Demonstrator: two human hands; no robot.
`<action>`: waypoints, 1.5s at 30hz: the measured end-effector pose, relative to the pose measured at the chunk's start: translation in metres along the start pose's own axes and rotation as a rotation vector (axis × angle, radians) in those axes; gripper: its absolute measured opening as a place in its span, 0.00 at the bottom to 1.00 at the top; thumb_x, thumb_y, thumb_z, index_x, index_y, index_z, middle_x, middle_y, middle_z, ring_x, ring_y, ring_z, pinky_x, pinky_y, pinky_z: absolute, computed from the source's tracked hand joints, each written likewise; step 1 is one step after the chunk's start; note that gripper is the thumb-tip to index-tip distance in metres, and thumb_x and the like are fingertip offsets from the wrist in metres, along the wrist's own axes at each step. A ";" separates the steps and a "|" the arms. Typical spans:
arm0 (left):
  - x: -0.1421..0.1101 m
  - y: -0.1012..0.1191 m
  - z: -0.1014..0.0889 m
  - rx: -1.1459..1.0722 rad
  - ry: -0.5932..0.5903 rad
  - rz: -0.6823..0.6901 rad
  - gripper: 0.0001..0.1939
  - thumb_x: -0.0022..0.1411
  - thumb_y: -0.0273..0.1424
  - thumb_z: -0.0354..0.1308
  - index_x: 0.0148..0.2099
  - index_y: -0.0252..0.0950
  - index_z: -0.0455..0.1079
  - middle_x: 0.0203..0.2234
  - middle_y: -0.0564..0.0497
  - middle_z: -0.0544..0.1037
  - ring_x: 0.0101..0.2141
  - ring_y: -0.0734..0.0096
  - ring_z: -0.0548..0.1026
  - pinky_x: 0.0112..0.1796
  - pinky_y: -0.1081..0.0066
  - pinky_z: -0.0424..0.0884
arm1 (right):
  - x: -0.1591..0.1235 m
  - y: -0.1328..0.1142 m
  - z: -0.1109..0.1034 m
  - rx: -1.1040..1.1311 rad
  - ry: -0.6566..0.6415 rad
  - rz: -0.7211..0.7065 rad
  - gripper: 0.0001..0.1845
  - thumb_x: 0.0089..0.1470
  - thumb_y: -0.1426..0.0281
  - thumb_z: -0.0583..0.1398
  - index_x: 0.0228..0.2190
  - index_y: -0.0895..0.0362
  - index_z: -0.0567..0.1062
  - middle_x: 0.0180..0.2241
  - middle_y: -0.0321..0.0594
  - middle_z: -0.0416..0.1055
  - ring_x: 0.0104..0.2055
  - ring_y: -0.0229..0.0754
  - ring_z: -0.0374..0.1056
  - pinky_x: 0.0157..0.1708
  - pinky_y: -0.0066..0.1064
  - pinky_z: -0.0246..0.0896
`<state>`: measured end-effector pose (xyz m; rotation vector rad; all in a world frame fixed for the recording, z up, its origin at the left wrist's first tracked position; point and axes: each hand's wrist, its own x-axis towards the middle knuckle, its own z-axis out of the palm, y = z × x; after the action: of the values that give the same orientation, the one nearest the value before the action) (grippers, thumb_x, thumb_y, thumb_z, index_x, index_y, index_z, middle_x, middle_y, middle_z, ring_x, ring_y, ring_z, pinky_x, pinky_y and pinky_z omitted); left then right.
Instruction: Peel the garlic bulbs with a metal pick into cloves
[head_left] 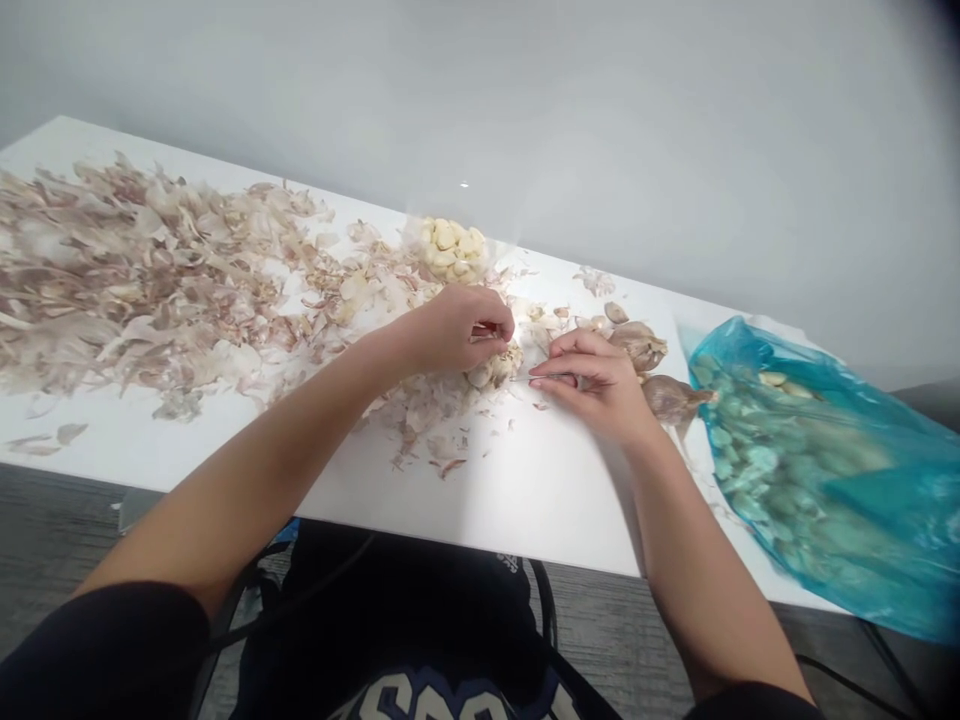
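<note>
My left hand (457,332) grips a partly peeled garlic bulb (495,367) against the white tabletop, and a small red item (484,330) shows between its fingers. My right hand (592,385) sits just to the right, its fingertips pinching a thin pointed tool (521,378) whose tip reaches toward the bulb. Two whole, unpeeled garlic bulbs (639,345) lie beside my right hand, the second (670,398) nearer the blue bag. Loose garlic skins (427,420) are scattered under both hands.
A large heap of papery garlic skins (150,280) covers the table's left side. A clear bag of peeled cloves (450,250) stands at the back, and a blue plastic bag of cloves (795,470) lies at right. The table's front edge (480,555) runs above my lap.
</note>
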<state>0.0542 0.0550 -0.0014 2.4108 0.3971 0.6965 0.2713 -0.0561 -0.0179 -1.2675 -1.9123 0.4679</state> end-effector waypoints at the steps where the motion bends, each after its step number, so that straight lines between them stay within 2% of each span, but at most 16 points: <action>1: 0.000 0.000 0.000 -0.002 0.002 0.002 0.04 0.58 0.22 0.59 0.32 0.32 0.74 0.28 0.50 0.78 0.29 0.75 0.71 0.33 0.74 0.64 | 0.000 0.000 0.000 -0.002 -0.005 0.000 0.04 0.51 0.67 0.67 0.31 0.53 0.83 0.33 0.38 0.69 0.27 0.30 0.60 0.22 0.24 0.57; 4: 0.000 0.000 0.001 0.002 0.006 -0.001 0.04 0.58 0.22 0.59 0.31 0.33 0.74 0.28 0.50 0.78 0.29 0.75 0.72 0.32 0.74 0.64 | 0.000 -0.001 0.001 -0.001 -0.018 0.005 0.04 0.51 0.67 0.67 0.31 0.53 0.82 0.33 0.38 0.69 0.26 0.29 0.60 0.21 0.23 0.56; 9: 0.000 -0.001 0.002 0.007 0.019 -0.002 0.04 0.58 0.22 0.59 0.31 0.32 0.74 0.28 0.50 0.78 0.29 0.75 0.71 0.32 0.74 0.64 | -0.002 -0.004 0.005 0.009 -0.117 0.018 0.05 0.53 0.66 0.66 0.32 0.53 0.82 0.34 0.39 0.68 0.28 0.30 0.63 0.21 0.23 0.59; 14: 0.000 0.000 0.001 0.007 0.014 -0.003 0.04 0.58 0.23 0.59 0.31 0.33 0.74 0.28 0.50 0.78 0.29 0.75 0.71 0.32 0.74 0.65 | -0.002 -0.004 0.005 0.017 -0.026 0.008 0.05 0.52 0.67 0.66 0.34 0.51 0.82 0.35 0.37 0.68 0.25 0.28 0.58 0.23 0.26 0.59; 17: 0.000 0.001 0.001 0.002 0.010 -0.011 0.04 0.59 0.24 0.59 0.32 0.33 0.74 0.28 0.49 0.78 0.29 0.75 0.71 0.33 0.74 0.66 | -0.002 -0.001 0.002 0.016 0.004 0.002 0.05 0.51 0.67 0.67 0.33 0.50 0.83 0.34 0.37 0.69 0.25 0.28 0.58 0.23 0.26 0.58; 24: 0.001 0.000 0.001 0.002 0.014 -0.009 0.04 0.59 0.24 0.58 0.32 0.33 0.74 0.28 0.50 0.78 0.29 0.76 0.72 0.33 0.75 0.66 | -0.002 -0.002 0.000 0.008 -0.007 0.009 0.04 0.51 0.65 0.67 0.31 0.51 0.83 0.33 0.38 0.69 0.25 0.29 0.59 0.22 0.26 0.57; 30: 0.001 -0.001 0.002 0.007 0.018 -0.007 0.04 0.58 0.23 0.58 0.31 0.33 0.74 0.28 0.50 0.78 0.30 0.76 0.72 0.32 0.75 0.65 | -0.002 -0.003 0.001 -0.030 -0.095 -0.001 0.04 0.52 0.66 0.66 0.31 0.51 0.83 0.33 0.38 0.68 0.27 0.30 0.63 0.20 0.24 0.57; 35: 0.001 -0.001 0.002 0.015 0.017 -0.003 0.04 0.58 0.24 0.58 0.31 0.33 0.74 0.28 0.50 0.78 0.30 0.75 0.72 0.33 0.74 0.66 | -0.003 0.000 -0.002 -0.021 0.013 -0.001 0.05 0.50 0.67 0.67 0.33 0.51 0.83 0.34 0.37 0.68 0.24 0.28 0.58 0.22 0.26 0.58; 41: 0.000 -0.001 0.002 0.015 0.025 -0.002 0.04 0.58 0.25 0.58 0.31 0.34 0.73 0.28 0.50 0.78 0.30 0.75 0.72 0.33 0.73 0.66 | -0.003 0.002 -0.002 -0.043 -0.007 -0.003 0.05 0.51 0.66 0.67 0.32 0.52 0.82 0.34 0.37 0.68 0.24 0.28 0.58 0.22 0.26 0.58; 45: 0.001 -0.001 0.003 0.020 0.019 -0.004 0.05 0.58 0.25 0.58 0.31 0.34 0.73 0.28 0.50 0.78 0.29 0.74 0.72 0.33 0.73 0.66 | -0.002 0.001 0.000 -0.099 0.023 -0.085 0.04 0.52 0.67 0.66 0.31 0.53 0.82 0.33 0.38 0.69 0.25 0.29 0.59 0.21 0.25 0.57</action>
<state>0.0560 0.0547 -0.0035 2.4233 0.4189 0.7167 0.2722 -0.0577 -0.0189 -1.2429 -1.9820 0.3175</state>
